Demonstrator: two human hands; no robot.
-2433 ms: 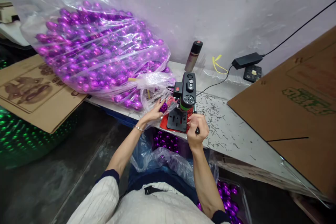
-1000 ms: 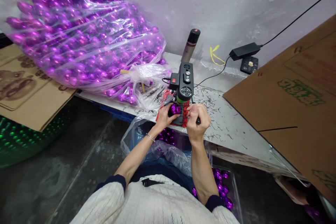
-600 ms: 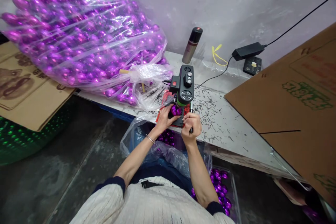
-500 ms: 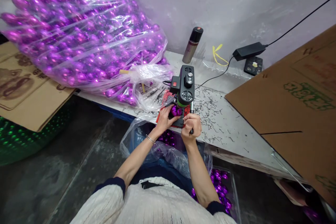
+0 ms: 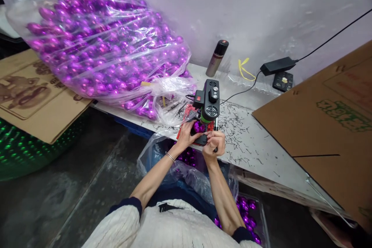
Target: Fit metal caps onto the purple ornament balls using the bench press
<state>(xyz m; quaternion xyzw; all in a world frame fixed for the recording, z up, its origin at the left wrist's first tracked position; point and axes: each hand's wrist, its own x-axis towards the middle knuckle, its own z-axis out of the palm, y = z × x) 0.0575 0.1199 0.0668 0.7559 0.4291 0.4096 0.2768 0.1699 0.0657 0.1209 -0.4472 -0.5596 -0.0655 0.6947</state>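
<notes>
A small black benchtop machine [image 5: 209, 102] with a green collar and a red switch stands on a red pad at the table's front edge. My left hand [image 5: 187, 136] is closed on a shiny purple ball [image 5: 198, 126] and holds it under the machine's head. My right hand [image 5: 214, 146] is wrapped round the machine's lever handle, just right of the ball. A large clear bag of purple balls [image 5: 107, 52] lies on the table to the left.
Dark metal shavings [image 5: 241, 131] litter the white table [image 5: 261, 155]. A spray can [image 5: 216, 58], a power adapter [image 5: 277, 66] and a big cardboard sheet [image 5: 328, 124] are at the back and right. Below the table edge sit a bag and a tray of purple balls [image 5: 248, 217].
My left hand brought a purple ball from beside the bag to under the machine's head. My right hand has pulled the lever handle down toward me.
</notes>
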